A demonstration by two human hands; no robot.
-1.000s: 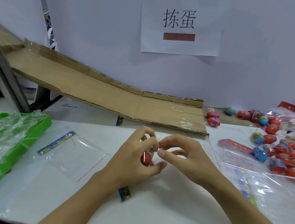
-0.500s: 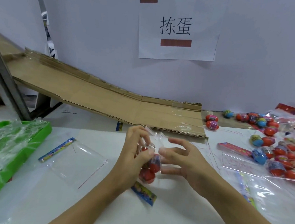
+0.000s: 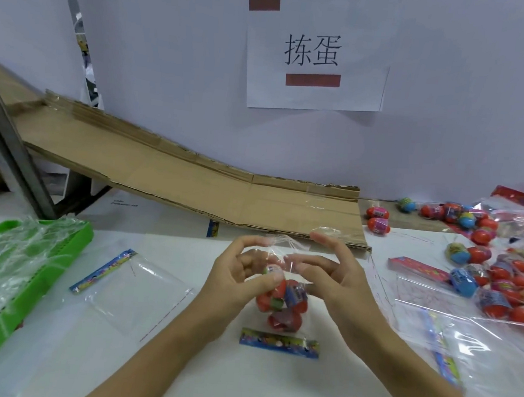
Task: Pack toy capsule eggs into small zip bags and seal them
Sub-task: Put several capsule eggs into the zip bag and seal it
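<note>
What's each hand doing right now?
Left hand: pinching the filled zip bag near its top.
Right hand: pinching the same bag's top edge.

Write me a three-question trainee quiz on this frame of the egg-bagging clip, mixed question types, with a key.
1. True or false: the green tray sits on the same side as the person's left hand.
2. Multiple choice: the empty clear bag lying flat on the table is A) under the cardboard ramp, B) between the green tray and the hands, C) among the loose eggs.
3. Short answer: what are the left hand and right hand both holding?

Key: 1 true. 2 B. 3 The top of a small clear bag with red capsule eggs inside, its printed header at the bottom.
</note>
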